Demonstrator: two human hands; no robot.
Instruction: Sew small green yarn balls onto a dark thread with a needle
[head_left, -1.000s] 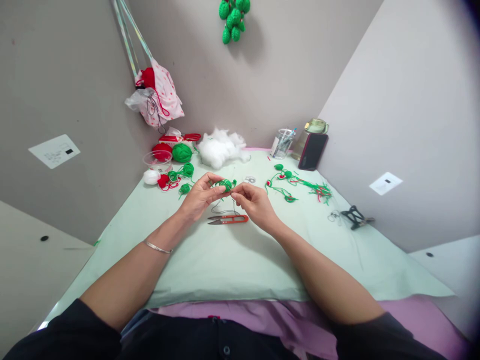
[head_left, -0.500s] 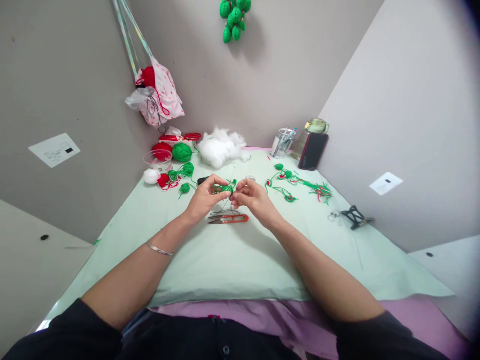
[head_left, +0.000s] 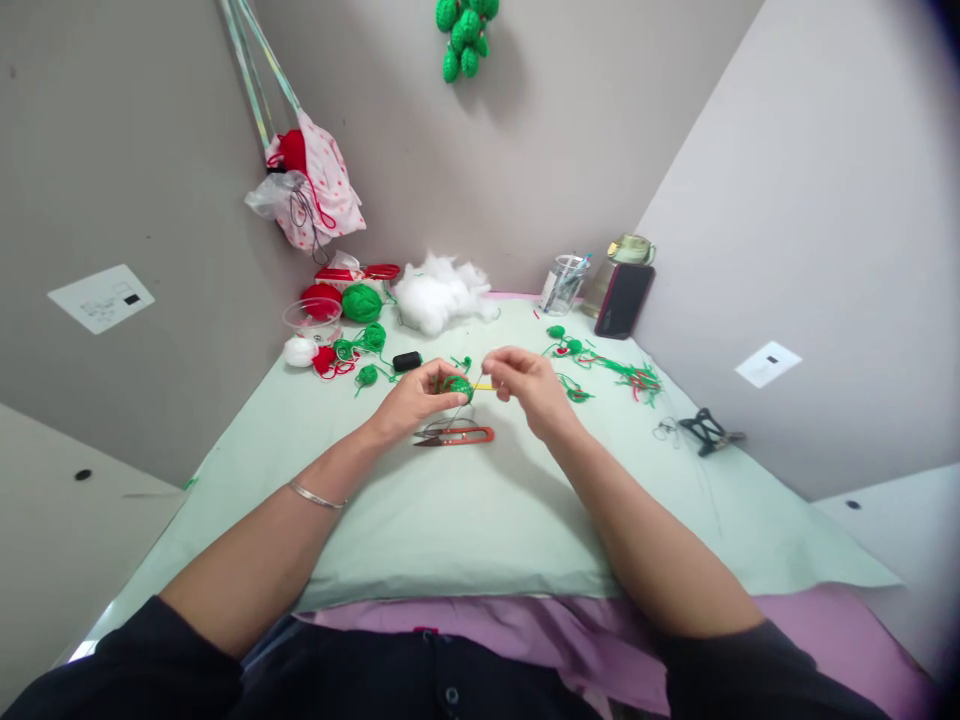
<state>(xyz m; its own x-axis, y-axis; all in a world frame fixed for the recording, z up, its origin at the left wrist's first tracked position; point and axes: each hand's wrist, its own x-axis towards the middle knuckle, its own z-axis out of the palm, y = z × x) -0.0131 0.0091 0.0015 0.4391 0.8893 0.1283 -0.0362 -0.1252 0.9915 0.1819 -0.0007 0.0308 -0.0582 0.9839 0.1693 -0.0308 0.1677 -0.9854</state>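
Note:
My left hand (head_left: 420,398) holds a small green crocheted piece (head_left: 459,388) between thumb and fingers. Just to its right, my right hand (head_left: 523,385) is pinched on a thin dark strand (head_left: 478,376) that runs to the green piece; whether a needle is on it is too small to tell. Dark thread hangs below the piece, over orange-handled thread snips (head_left: 469,435) lying on the pale green cloth (head_left: 450,530). Behind my left hand lies a black thread spool (head_left: 406,361). A yellow strip (head_left: 484,387) shows between my hands.
White stuffing (head_left: 442,295) lies at the back, beside green yarn (head_left: 362,303) and a clear tub (head_left: 313,315). Back right stand a clear cup (head_left: 564,286), a bottle and a phone (head_left: 625,301). Green pieces with loose ends (head_left: 637,378) and a black stand (head_left: 707,432) lie right.
My right hand has moved right and slightly up, away from the green piece, drawing the strand between them. The black spool and yellow strip show more now.

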